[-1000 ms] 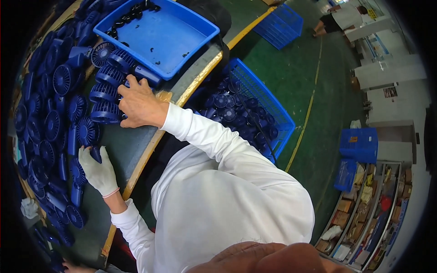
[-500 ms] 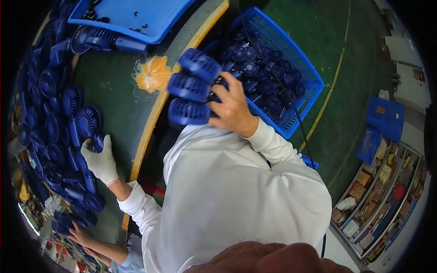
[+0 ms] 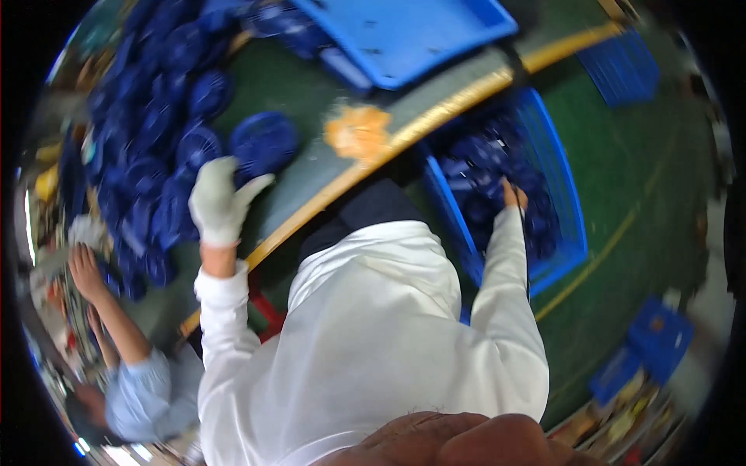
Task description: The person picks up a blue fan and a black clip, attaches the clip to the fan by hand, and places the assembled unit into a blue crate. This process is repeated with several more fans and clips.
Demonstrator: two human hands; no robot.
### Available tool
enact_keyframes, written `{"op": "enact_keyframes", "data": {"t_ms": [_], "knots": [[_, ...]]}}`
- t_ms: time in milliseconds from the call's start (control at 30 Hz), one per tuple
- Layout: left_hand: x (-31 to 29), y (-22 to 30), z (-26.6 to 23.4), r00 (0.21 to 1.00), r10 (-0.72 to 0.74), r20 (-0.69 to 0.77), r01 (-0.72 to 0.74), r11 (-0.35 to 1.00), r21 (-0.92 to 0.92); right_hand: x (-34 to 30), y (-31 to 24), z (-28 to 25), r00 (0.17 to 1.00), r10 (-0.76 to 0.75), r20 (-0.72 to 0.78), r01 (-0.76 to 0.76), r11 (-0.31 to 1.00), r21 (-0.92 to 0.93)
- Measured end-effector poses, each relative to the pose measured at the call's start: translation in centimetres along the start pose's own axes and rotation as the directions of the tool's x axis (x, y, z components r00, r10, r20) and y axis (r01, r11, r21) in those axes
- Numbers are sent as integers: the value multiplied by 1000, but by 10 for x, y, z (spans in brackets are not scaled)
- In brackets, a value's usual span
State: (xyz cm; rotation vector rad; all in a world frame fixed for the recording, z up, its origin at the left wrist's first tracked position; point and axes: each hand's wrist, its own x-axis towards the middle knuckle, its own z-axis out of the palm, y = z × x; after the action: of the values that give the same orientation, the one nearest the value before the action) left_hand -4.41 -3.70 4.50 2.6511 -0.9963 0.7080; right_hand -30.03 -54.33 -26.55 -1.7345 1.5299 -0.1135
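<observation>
R hand (image 3: 514, 196) in crate (image 3: 566, 186) w/ fans (image 3: 483, 159)

The person wears a loose white long-sleeved top (image 3: 365, 311), a dark lower garment (image 3: 381, 206), and an off-white fabric glove (image 3: 211, 221) on the left hand (image 3: 216, 203).

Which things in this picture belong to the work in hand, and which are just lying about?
In the work, it seems:
gloved left hand, beside blue fans on the table
bare right hand, inside a blue crate of fans

Apparently lying about:
blue tray, touched by neither hand
farther crate on the floor
blue bins, lower right
</observation>
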Motion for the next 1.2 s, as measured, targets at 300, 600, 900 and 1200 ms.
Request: {"op": "enact_keyframes", "data": {"t_ms": [300,600,900,1200], "knots": [[3,31,2,983,-163,82,175,971,-162,-176,-145,18,498,-607,620,302,791,532],[-6,40,9,978,-26,208,66,980,-185,-211,-446,30,-161,-984,74,943,-131,305],[3,49,2,997,-69,-23,64,986,-156,-177,-544,141,109,-946,306,970,168,176],[-5,55,0,967,-203,151,220,970,-100,-153,-540,152,40,-885,464,976,135,173]]}}
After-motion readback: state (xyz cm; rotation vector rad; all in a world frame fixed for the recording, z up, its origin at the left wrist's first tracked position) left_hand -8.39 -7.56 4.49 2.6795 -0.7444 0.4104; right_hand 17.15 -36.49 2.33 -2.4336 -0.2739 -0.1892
